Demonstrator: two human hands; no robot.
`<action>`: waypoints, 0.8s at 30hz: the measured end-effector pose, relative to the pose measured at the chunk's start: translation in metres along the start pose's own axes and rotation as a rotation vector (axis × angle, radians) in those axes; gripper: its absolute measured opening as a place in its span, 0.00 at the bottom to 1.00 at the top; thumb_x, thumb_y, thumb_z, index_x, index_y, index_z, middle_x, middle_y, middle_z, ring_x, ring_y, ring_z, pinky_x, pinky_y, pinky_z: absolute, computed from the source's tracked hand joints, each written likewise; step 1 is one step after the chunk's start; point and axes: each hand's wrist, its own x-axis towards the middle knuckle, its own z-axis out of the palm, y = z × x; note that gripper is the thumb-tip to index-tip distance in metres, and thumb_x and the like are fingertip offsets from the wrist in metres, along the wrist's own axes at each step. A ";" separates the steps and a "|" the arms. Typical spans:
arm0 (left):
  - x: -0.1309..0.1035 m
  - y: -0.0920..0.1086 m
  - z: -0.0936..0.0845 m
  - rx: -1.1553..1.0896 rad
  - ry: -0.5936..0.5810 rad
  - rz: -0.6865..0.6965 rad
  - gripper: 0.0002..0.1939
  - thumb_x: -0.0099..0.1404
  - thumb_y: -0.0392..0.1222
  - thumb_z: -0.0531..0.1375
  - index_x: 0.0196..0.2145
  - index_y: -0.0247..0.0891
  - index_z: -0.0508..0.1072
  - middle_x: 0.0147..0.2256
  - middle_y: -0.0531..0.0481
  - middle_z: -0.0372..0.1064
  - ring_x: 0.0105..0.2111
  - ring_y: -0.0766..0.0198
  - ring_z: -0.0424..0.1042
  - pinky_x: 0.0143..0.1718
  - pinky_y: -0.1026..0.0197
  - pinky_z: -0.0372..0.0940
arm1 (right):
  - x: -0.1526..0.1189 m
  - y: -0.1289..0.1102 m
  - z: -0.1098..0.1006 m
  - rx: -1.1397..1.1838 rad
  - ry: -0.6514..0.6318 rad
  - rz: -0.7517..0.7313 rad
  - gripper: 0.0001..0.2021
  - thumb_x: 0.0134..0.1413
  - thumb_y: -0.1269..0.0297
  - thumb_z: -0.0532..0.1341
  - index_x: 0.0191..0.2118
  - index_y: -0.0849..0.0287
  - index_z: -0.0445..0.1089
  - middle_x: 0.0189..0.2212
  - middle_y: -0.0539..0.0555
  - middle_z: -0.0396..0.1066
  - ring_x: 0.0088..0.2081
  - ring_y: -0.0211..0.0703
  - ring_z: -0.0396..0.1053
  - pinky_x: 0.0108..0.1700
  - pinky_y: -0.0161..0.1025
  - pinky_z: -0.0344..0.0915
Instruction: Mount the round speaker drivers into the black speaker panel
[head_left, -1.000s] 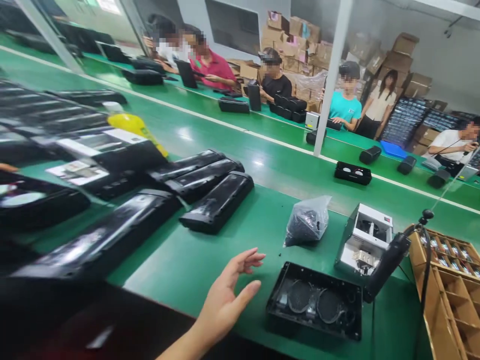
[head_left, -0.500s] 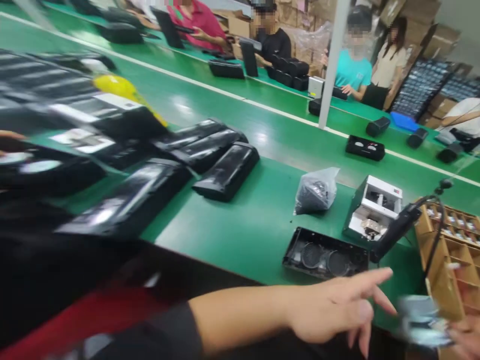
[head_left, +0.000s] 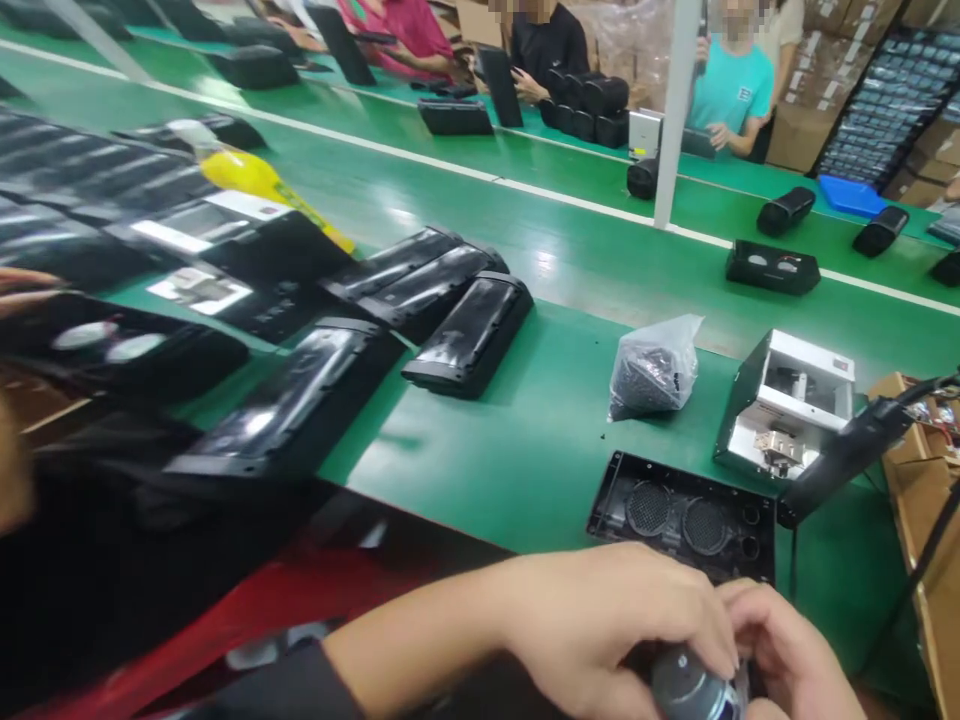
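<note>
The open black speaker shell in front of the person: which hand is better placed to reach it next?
Probably the right hand. It lies directly below the speaker shell, near its right half, while the left hand arrives across the body and covers the small grey round part both hands hold.

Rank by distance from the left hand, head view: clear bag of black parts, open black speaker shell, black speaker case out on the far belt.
From the left hand:
1. Open black speaker shell, on the green table just beyond the knuckles.
2. Clear bag of black parts, farther back on the same table.
3. Black speaker case, across on the far belt, to the right.
</note>
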 end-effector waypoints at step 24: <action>-0.029 -0.030 -0.032 0.532 0.642 -0.017 0.43 0.63 0.64 0.74 0.67 0.43 0.66 0.54 0.38 0.76 0.53 0.50 0.78 0.57 0.51 0.75 | 0.032 -0.021 -0.034 -0.847 0.210 -0.109 0.20 0.75 0.57 0.60 0.68 0.49 0.69 0.61 0.57 0.68 0.56 0.44 0.75 0.53 0.28 0.75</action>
